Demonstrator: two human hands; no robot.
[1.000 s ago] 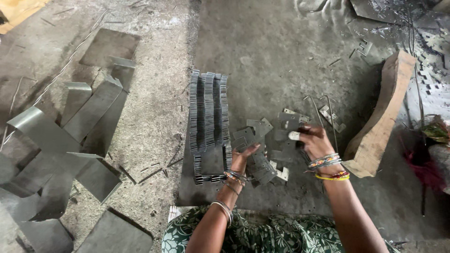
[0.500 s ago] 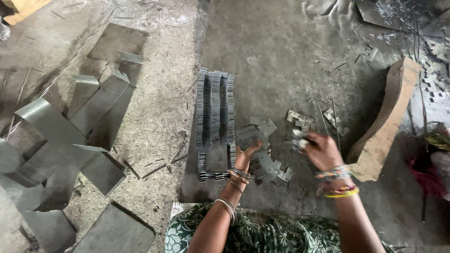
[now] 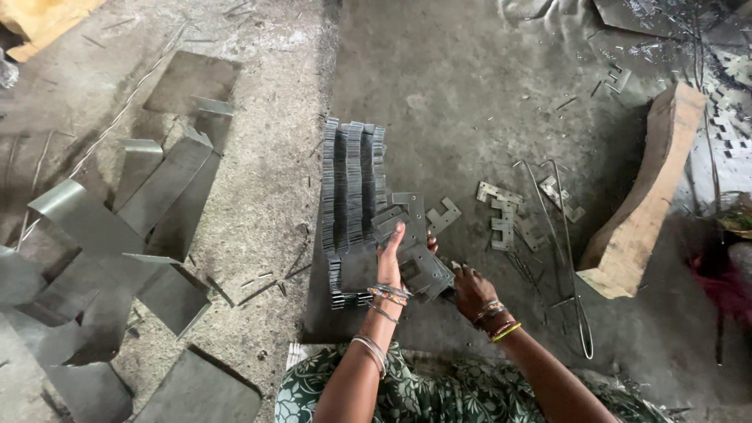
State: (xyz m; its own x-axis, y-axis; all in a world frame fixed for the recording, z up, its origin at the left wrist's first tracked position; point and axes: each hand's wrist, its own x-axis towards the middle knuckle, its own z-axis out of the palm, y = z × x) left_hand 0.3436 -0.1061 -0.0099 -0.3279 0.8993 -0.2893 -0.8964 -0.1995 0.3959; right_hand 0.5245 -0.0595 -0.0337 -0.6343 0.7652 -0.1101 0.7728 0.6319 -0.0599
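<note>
head view looked down past a green patterned garment (image 3: 439, 392) at the near edge to two bare forearms with bangles. the left hand (image 3: 389, 258) was clamped on a fanned bunch of flat grey metal stampings (image 3: 411, 235), thumb and fingers pressing them upright. just right of it, the right hand (image 3: 470, 288) had its fingers closed on the near right corner of the same bunch. touching the bunch on its left, a long ribbed stack of stampings (image 3: 352, 188) lay on the dark floor (image 3: 470, 102), running away from the person. farther right, a few loose stampings (image 3: 505, 215) lay scattered, near bent wire rods (image 3: 568, 235). beyond those, a curved wooden block (image 3: 650, 188) rested on its edge. well apart on the left, large bent metal sheets (image 3: 149, 204) lay strewn over the dusty ground.
</note>
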